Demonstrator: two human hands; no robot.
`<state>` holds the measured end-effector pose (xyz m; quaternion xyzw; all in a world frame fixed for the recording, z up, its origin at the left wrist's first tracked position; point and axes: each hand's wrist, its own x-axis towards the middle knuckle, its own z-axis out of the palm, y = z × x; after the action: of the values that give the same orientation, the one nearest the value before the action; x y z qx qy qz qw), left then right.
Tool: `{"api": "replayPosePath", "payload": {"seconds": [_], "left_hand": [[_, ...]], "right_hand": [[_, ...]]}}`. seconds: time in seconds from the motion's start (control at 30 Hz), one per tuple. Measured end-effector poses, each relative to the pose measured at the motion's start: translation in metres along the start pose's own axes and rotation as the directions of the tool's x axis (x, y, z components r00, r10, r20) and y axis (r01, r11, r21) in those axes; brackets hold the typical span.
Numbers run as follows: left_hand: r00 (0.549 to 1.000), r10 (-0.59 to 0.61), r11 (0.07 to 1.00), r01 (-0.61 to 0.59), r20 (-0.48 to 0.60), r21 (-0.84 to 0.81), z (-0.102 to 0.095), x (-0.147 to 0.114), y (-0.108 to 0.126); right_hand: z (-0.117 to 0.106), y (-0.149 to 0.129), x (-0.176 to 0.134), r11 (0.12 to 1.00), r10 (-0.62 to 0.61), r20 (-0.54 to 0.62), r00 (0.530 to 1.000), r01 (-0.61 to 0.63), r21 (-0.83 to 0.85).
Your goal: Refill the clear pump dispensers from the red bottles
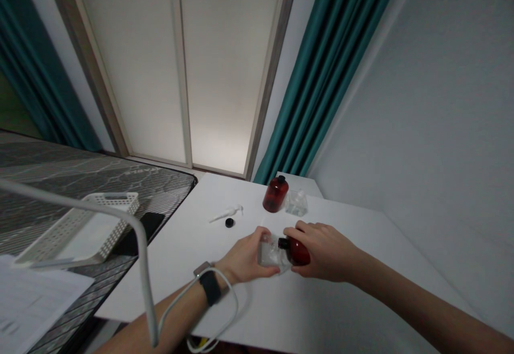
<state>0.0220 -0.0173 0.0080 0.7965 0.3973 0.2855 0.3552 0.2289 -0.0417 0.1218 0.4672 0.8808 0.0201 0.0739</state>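
Through the head camera I see two bare hands over one white table (180,279), each one grasping something. There are two dark-red bottles, two clear plastic pieces, one white pump and one black cap.

The right hand (325,249) is closed around the first bottle, the held red bottle (299,252), near the table's middle. That bottle is tipped onto its side: its long axis runs roughly left to right, its black neck pointing left, towards the other hand. I cannot tell whether liquid is coming out.

The left hand (244,257) grips the held clear plastic (270,255) between thumb and fingers, right by the bottle's neck; I cannot make out its exact shape. One black-banded watch (211,288) sits on the left wrist, with a white cable (236,303) looping beside it.

Farther back, the second bottle, the standing red bottle (274,197), is upright with a black top, and the other clear plastic (296,204) lies just to its right. To the left of these lie the white pump (229,213), its thin tube pointing left, and the black cap (229,223), close together. Beyond the table's left edge I see one white basket (104,255).
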Motion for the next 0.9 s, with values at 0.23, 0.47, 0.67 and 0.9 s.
{"api": "replayPosePath", "payload": {"seconds": [0.23, 0.47, 0.67, 0.9], "left_hand": [[1.000, 0.005, 1.000, -0.005, 0.000, -0.015, 0.0013, 0.0005, -0.0025], [1.000, 0.006, 1.000, -0.006, 0.013, -0.008, 0.0004, 0.0006, -0.0009], [1.000, -0.005, 1.000, 0.005, 0.017, -0.016, -0.0006, 0.0004, 0.0006], [1.000, 0.000, 1.000, 0.001, 0.014, -0.030, -0.0002, 0.0004, -0.0012]], "right_hand": [[0.0009, -0.0004, 0.0011, 1.000, 0.004, 0.000, 1.000, -0.004, 0.000], [-0.0015, -0.0018, 0.0004, 1.000, 0.011, 0.011, 1.000, -0.011, 0.002], [0.0016, 0.0001, 0.0011, 1.000, 0.004, 0.005, 1.000, -0.004, 0.003], [0.0005, 0.0001, 0.0019, 1.000, 0.000, 0.004, 1.000, 0.000, -0.002]]}}
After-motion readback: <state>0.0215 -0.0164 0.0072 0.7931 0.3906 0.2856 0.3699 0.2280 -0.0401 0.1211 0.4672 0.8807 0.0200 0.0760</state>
